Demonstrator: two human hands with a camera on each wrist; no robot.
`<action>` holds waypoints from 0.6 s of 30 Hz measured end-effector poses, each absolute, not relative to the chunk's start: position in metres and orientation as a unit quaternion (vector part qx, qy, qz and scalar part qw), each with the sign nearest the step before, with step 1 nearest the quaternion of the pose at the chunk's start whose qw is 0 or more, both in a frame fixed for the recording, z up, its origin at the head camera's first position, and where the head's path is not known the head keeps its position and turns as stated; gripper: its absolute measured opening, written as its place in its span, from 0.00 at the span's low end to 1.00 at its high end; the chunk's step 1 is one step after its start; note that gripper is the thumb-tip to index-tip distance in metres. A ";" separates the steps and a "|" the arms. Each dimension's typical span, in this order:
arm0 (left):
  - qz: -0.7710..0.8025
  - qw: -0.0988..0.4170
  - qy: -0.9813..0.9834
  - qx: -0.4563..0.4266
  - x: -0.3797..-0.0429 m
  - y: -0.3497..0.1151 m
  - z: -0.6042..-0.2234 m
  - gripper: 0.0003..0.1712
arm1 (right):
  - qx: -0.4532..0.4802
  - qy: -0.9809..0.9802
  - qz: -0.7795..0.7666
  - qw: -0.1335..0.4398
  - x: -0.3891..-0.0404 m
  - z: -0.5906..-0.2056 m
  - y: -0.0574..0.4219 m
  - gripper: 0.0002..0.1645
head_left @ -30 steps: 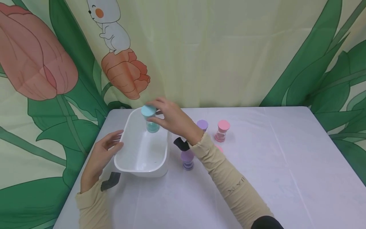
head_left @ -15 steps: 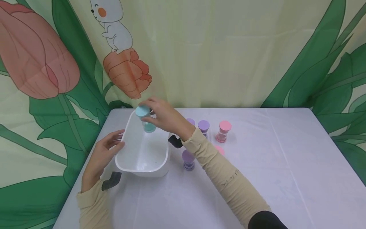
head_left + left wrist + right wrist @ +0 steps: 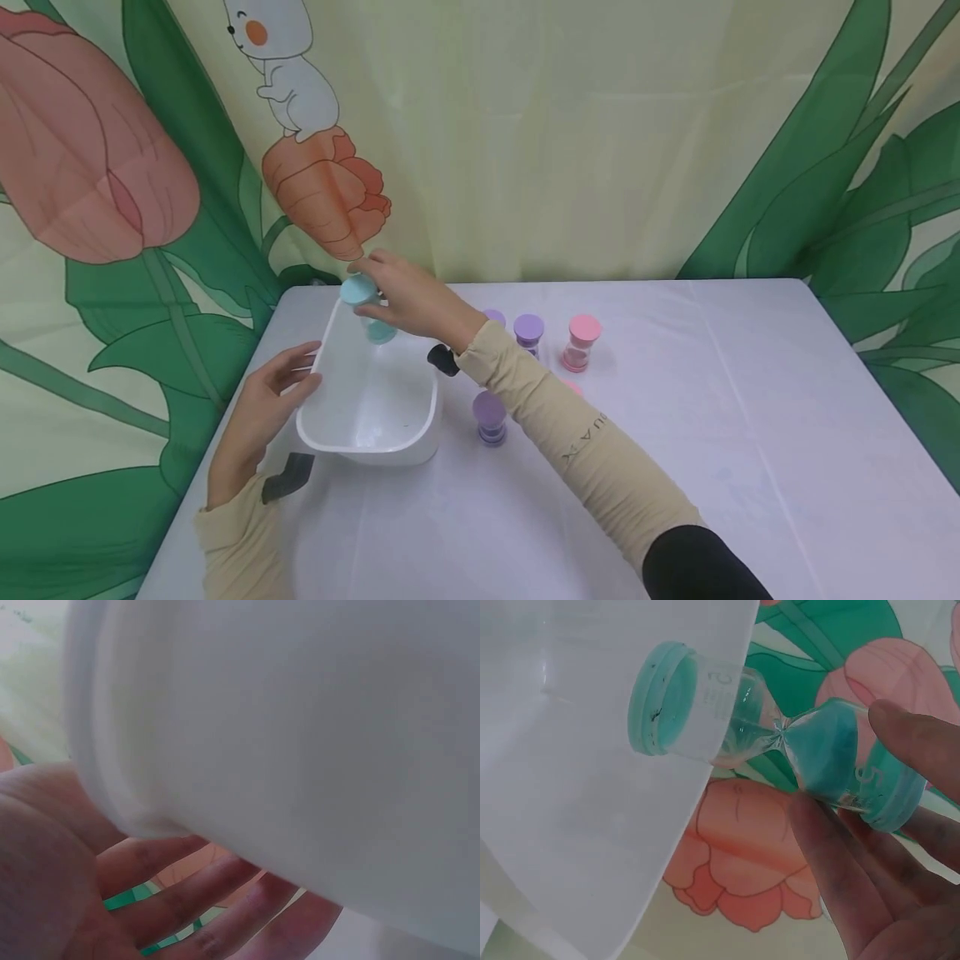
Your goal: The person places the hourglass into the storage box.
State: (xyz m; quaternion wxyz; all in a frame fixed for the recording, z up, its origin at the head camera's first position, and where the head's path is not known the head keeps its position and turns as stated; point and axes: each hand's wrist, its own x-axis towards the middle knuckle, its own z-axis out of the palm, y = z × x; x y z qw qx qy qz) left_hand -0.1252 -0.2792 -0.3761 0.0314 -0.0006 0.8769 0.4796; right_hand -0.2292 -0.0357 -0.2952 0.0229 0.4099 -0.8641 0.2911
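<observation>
So the right hand (image 3: 405, 296) is pinching one end of a teal hourglass (image 3: 780, 742) between thumb and fingers, and the hourglass is hanging tilted at the far end of a white tub (image 3: 367, 450), lower cap over the inside. Can't tell if it's touching the wall. The left hand (image 3: 266, 404) is resting against the tub's left side, fingers fairly straight and spread, probably steadying it.

I'm reading the step in hand as positioning the hourglass over the tub; the next move is probably calling for a gentle pinch and staying clear of the rim.

Materials: the tub is looking like smooth, glossy plastic with rounded corners. The hourglass is showing clear bulbs, a skinny waist, teal sand and round caps, with a "5" printed on it. Purple (image 3: 491, 417) and pink hourglasses (image 3: 580, 342) are standing right of the tub on the white-covered table (image 3: 637, 467), some partly hidden by the sleeve (image 3: 570, 442).
</observation>
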 end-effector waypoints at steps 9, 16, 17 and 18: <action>0.475 0.025 0.879 0.007 -0.126 -0.279 -0.377 0.33 | 0.399 -0.877 0.268 0.007 -0.237 -0.300 -0.044 0.27; 0.479 0.025 0.878 0.008 -0.125 -0.278 -0.377 0.33 | 0.389 -0.884 0.260 -0.017 -0.243 -0.302 -0.051 0.27; 0.479 0.024 0.878 0.008 -0.125 -0.278 -0.376 0.33 | 0.388 -0.884 0.260 -0.020 -0.244 -0.303 -0.052 0.27; 0.478 0.023 0.878 0.008 -0.125 -0.277 -0.376 0.33 | 0.387 -0.884 0.260 -0.024 -0.244 -0.303 -0.053 0.27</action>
